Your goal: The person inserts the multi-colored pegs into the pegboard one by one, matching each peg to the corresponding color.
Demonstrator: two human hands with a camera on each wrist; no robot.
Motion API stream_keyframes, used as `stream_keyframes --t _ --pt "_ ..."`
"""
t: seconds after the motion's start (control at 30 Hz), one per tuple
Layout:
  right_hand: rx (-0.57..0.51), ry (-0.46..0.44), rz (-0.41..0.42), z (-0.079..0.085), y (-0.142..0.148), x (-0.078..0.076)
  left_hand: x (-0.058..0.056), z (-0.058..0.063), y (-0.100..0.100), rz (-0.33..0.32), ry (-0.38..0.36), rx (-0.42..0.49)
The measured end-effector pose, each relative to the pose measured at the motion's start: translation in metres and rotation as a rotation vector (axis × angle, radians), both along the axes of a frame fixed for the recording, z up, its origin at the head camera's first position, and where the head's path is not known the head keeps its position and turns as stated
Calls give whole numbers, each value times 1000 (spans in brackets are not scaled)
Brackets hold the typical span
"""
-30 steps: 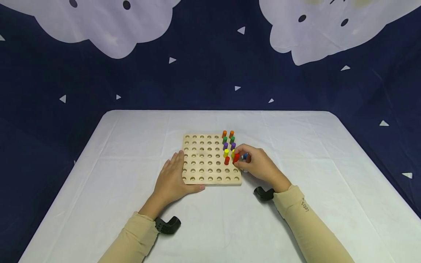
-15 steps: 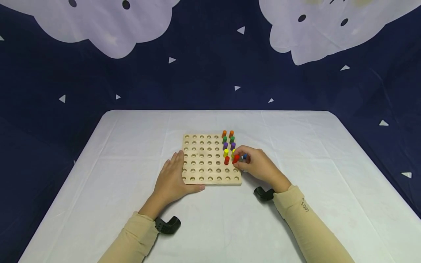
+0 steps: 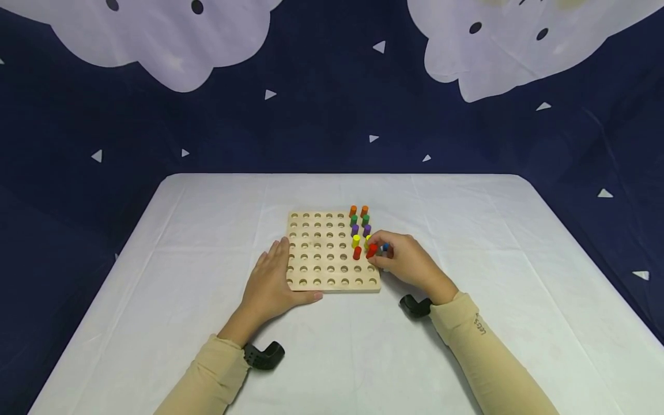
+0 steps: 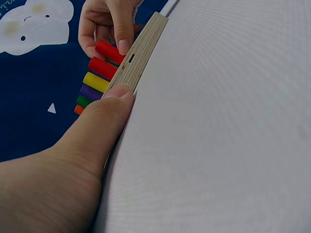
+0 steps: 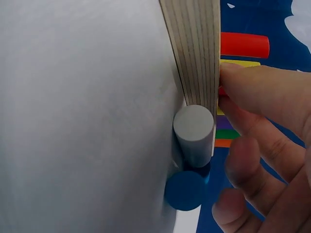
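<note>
Almost nothing has shifted since half a second ago: the right hand [image 3: 407,259] keeps a closed pinch grip on a red peg [image 3: 372,251] at the pegboard [image 3: 324,241]'s right side, the left hand [image 3: 267,285] lies, fingers extended, along its left edge, and the white-covered bench [image 3: 332,351] meets a navy cloud-print backdrop [image 3: 321,69].

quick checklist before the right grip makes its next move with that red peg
1. Board steadied: ok, left grip rests against its left and near edges.
2. Peg held: ok, right grip pinches a red peg.
3. Column right: ok, it's at the rightmost column, beside the standing red peg.
4. Fully seated: cannot tell, fingers hide its base.
5. Gray peg and blue peg in holes: not ok, both are off the board's right side.
</note>
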State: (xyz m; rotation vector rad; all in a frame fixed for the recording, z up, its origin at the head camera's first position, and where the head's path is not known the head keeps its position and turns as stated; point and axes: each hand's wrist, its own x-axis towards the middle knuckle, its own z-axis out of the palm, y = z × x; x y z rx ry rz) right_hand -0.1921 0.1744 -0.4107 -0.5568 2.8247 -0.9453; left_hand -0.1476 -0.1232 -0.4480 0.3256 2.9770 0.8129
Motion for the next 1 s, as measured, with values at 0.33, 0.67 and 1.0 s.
stream_keyframes --t 0.33,0.67,1.0 --pt "10 12 19 0 2 2 0 -1 0 -2 5 1" --pt "-63 -22 -5 14 39 3 0 -1 1 0 10 3" --pt "16 -92 -16 -11 64 4 -1 -1 0 0 11 -3"
